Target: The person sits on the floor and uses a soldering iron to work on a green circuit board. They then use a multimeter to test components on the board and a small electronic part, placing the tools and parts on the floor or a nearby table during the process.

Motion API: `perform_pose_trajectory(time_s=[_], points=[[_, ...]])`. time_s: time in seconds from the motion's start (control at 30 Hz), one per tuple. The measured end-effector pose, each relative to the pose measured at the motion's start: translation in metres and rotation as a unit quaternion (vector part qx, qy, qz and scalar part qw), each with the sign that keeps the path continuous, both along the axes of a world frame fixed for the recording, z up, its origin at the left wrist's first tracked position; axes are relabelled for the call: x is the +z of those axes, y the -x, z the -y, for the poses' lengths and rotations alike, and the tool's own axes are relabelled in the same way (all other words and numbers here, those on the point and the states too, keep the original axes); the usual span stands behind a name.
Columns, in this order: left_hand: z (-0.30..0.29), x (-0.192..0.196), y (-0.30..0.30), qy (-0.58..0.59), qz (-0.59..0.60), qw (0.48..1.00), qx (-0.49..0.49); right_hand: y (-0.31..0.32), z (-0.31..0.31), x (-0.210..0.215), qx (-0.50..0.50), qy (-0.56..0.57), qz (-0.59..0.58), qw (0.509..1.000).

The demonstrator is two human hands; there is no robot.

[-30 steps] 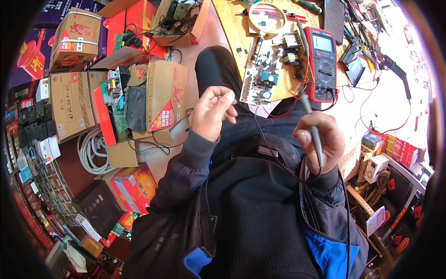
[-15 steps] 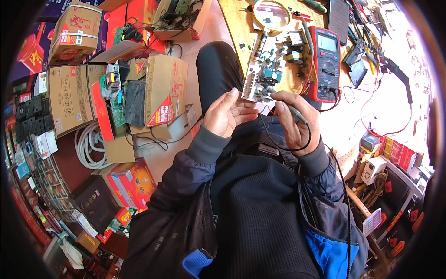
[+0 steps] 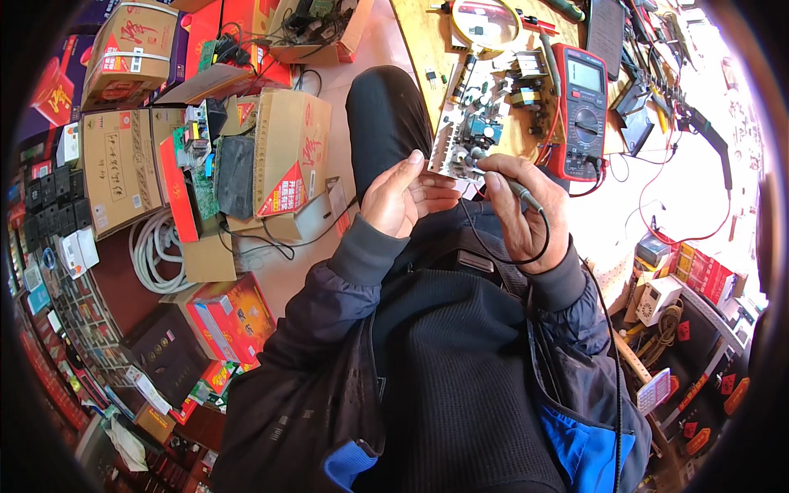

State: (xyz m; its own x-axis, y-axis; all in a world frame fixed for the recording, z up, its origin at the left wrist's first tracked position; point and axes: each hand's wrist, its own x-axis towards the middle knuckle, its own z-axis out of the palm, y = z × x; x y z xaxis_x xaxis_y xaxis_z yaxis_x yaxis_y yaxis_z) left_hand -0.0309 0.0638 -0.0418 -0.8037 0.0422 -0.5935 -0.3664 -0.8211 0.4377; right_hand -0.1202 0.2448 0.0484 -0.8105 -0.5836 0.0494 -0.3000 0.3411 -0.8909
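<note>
The circuit board (image 3: pixel 485 111), crowded with components, lies at the near edge of the wooden table (image 3: pixel 417 37). Over the board's near end, the right hand (image 3: pixel 526 209) grips a grey probe (image 3: pixel 523 195) trailing a black cable; whether its tip makes contact cannot be told. The left hand (image 3: pixel 399 197), open and palm up, is just beside the board's near left corner. Right of the board stands a red multimeter (image 3: pixel 585 115); beyond it, a magnifying glass (image 3: pixel 485 25); well left, cardboard boxes (image 3: pixel 292 148).
</note>
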Motion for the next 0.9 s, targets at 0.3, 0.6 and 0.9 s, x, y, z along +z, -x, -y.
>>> perform_pose_trajectory(time_s=[0.3,0.6,0.9], points=[[-0.001,0.000,0.000,-0.013,0.010,1.000,0.002,0.002,-0.001,0.010,0.010,0.016,0.040,0.999],[-0.001,-0.002,-0.001,-0.036,0.009,0.999,-0.005,-0.002,0.000,0.009,0.013,-0.009,0.020,1.000],[-0.001,-0.010,-0.002,-0.094,0.014,0.995,-0.003,-0.008,-0.003,0.010,0.031,0.017,0.058,0.998]])
